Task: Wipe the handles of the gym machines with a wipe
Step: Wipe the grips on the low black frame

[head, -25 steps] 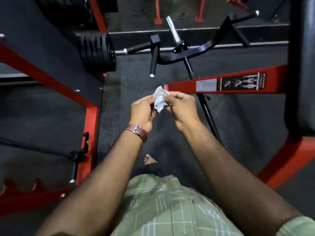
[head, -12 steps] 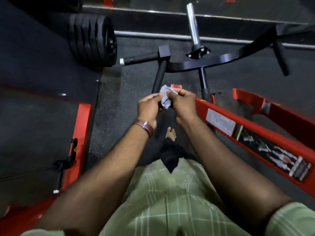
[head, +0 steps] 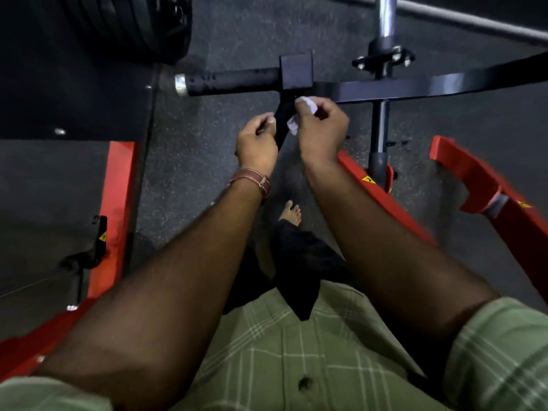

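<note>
The black machine (head: pixel 444 87) spans the view; its downward handle (head: pixel 281 126) runs lengthwise toward the person, between both hands. The right hand (head: pixel 321 129), nearer, pinches the wipe (head: pixel 308 103) against the handle's right side. The left hand (head: pixel 256 142) hangs loosely curled, holding nothing.

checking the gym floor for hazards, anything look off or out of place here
One oddity: a bare foot on the rubber floor beside the red machine frame, with no shoe near heavy equipment. Nothing looks spilled or damaged.
</note>
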Demonstrator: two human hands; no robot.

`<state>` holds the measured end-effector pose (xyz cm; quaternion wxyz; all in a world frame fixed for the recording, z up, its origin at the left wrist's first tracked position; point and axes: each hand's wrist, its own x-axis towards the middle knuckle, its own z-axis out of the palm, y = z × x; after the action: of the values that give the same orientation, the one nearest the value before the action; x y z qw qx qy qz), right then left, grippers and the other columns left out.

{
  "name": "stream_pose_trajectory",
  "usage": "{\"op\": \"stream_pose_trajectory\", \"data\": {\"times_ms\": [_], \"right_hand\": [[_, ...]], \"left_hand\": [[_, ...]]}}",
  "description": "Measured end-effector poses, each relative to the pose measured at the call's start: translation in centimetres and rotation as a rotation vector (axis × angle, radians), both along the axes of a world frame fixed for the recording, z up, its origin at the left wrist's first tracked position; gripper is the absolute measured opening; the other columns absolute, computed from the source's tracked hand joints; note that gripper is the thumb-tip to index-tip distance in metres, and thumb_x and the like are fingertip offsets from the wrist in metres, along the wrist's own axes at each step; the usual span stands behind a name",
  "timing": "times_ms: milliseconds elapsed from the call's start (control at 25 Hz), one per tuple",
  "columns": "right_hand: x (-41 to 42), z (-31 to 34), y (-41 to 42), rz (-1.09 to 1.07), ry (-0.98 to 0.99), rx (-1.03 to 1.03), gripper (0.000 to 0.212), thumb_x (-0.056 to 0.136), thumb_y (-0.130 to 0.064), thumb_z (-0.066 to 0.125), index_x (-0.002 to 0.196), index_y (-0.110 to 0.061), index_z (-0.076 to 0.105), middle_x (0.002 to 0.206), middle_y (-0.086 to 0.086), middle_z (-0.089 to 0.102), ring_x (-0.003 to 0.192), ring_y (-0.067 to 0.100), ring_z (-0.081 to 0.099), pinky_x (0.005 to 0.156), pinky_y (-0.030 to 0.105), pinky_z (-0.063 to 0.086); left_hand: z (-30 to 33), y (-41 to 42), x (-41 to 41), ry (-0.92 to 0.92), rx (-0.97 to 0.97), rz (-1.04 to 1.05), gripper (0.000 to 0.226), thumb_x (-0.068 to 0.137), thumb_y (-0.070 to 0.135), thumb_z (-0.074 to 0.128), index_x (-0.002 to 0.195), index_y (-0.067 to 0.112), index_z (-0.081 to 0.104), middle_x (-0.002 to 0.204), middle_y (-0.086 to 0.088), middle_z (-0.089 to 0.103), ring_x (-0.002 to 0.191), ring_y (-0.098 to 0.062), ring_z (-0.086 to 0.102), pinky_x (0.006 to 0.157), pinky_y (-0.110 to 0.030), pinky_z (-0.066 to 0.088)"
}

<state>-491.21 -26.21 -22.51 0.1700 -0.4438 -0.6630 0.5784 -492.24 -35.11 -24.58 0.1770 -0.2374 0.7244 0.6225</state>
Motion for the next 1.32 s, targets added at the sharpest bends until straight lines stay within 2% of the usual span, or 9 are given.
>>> {"op": "stream_pose_trajectory", "data": {"times_ms": [160,320,440,640,760,880,1000,1120,1320], "right_hand": [[2.4,-2.7,-2.0,0.082,-0.044,0.127,0.001,0.08,-0.01,0.075,0.08,-0.01,0.076,0.083,0.007,0.073,0.08,0.017,0.069,0.079,0.035,0.056],[0.8,-2.6,-1.2,-0.052,0.021,-0.006,0.006,0.078,0.005,0.076,0.08,0.0,0.073,0.073,0.0,0.071,0.068,0.005,0.068,0.066,0.022,0.056],[-0.2,-2.1,-1.4,-0.115,0.04,-0.034,0.012,0.079,0.004,0.075,0.08,-0.007,0.07,0.074,0.005,0.071,0.069,0.015,0.069,0.061,0.028,0.058],[-0.1,-1.6,-1.2,-0.126,0.018,-0.174,0.012,0.082,0.01,0.071,0.079,-0.002,0.068,0.072,0.009,0.069,0.06,0.011,0.065,0.051,0.023,0.053],[-2.0,-1.0,-0.2,-0.173,0.035,-0.041,0.012,0.078,0.005,0.075,0.075,-0.003,0.068,0.074,0.007,0.069,0.065,0.012,0.064,0.063,0.027,0.056],[1.2,-1.4,-2.2,0.129,0.027,0.205,0.011,0.069,0.002,0.076,0.07,-0.009,0.073,0.079,0.005,0.07,0.075,0.014,0.067,0.074,0.034,0.057],[1.7,-1.5,-1.3,0.384,0.122,0.474,0.02,0.068,0.008,0.073,0.078,-0.008,0.079,0.083,0.005,0.075,0.079,0.014,0.068,0.079,0.019,0.052],[-0.3,-1.6,0.5,0.607,0.159,0.81,0.026,0.071,0.004,0.071,0.094,-0.007,0.079,0.095,0.005,0.077,0.08,0.025,0.069,0.079,0.022,0.046],[0.9,-1.1,-0.8,0.913,-0.041,0.835,0.013,0.085,-0.007,0.062,0.089,-0.009,0.074,0.085,0.01,0.073,0.078,0.033,0.067,0.067,0.035,0.05]], "left_hand": [[-2.3,-0.3,-0.3,-0.088,0.14,0.046,0.024,0.096,0.004,0.061,0.118,0.001,0.069,0.106,-0.006,0.071,0.098,-0.015,0.067,0.093,-0.027,0.055],[-2.8,-0.7,-0.3,-0.185,0.307,0.079,0.025,0.095,0.004,0.062,0.119,0.004,0.069,0.114,-0.013,0.072,0.11,-0.026,0.068,0.101,-0.037,0.053],[-2.6,-1.2,-0.6,-0.233,0.351,0.045,0.024,0.09,0.01,0.066,0.113,0.01,0.073,0.117,-0.014,0.072,0.117,-0.03,0.065,0.107,-0.047,0.048],[-1.5,-1.2,-0.5,-0.254,0.379,0.065,0.025,0.096,0.003,0.059,0.119,0.004,0.069,0.117,-0.018,0.071,0.108,-0.028,0.068,0.102,-0.041,0.052],[-1.5,-1.3,-0.7,-0.268,0.411,0.034,0.025,0.097,0.003,0.056,0.117,0.006,0.071,0.107,-0.013,0.075,0.095,-0.022,0.071,0.089,-0.035,0.058],[-1.7,-1.6,-0.9,-0.334,0.552,0.106,0.026,0.096,-0.001,0.05,0.113,0.004,0.07,0.103,-0.017,0.075,0.092,-0.026,0.072,0.085,-0.033,0.057],[-1.7,-1.8,-0.7,-0.402,0.623,0.175,0.026,0.095,0.007,0.051,0.103,0.001,0.074,0.1,-0.017,0.075,0.092,-0.027,0.071,0.089,-0.035,0.057],[-1.8,-2.3,-0.7,-0.399,0.607,0.168,0.029,0.1,0.017,0.046,0.097,0.008,0.073,0.096,-0.01,0.075,0.09,-0.023,0.069,0.09,-0.034,0.054],[-1.9,-2.9,-0.5,-0.429,0.645,0.193,0.023,0.096,0.016,0.052,0.086,0.006,0.069,0.081,-0.011,0.072,0.074,-0.022,0.069,0.074,-0.031,0.055]]}}
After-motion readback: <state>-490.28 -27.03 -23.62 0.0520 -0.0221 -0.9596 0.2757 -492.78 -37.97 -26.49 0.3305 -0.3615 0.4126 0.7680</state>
